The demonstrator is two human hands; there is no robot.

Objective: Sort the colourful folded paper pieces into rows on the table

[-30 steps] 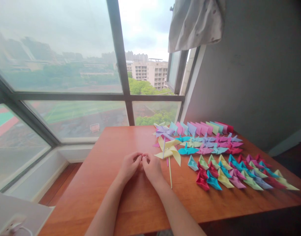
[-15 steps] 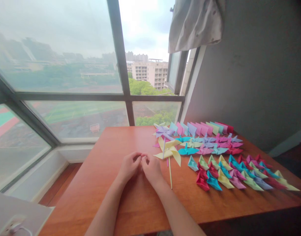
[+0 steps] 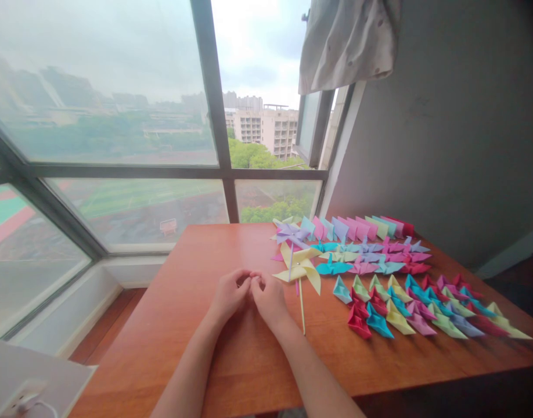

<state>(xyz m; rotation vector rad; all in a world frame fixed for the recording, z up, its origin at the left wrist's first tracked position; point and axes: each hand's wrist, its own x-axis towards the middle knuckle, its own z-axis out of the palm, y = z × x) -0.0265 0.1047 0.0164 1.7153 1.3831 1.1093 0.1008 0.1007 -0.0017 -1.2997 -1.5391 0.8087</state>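
See L hand (image 3: 229, 296) & R hand (image 3: 270, 297), both curled, meeting at the tips over brown table (image 3: 162, 337); can't tell if pinching sth. small btwn. Find yellow pinwheel (image 3: 305, 269) just beyond & right of R hand, apart from it, w/ stick (image 3: 302, 307) pointing back toward near edge. See purple pinwheel (image 3: 292, 234) farther ahead. Note paper boats (image 3: 398, 318) in rows well to R of hands, paper cranes (image 3: 331, 266) beyond those, upright folded papers (image 3: 357, 227) farthest off. See window (image 3: 136, 209) ahead.

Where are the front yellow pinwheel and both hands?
Front yellow pinwheel (image 3: 300, 270), head view: blades near centre.
Left hand (image 3: 227, 296), head view: back of hand.
Right hand (image 3: 270, 299), head view: back of hand.
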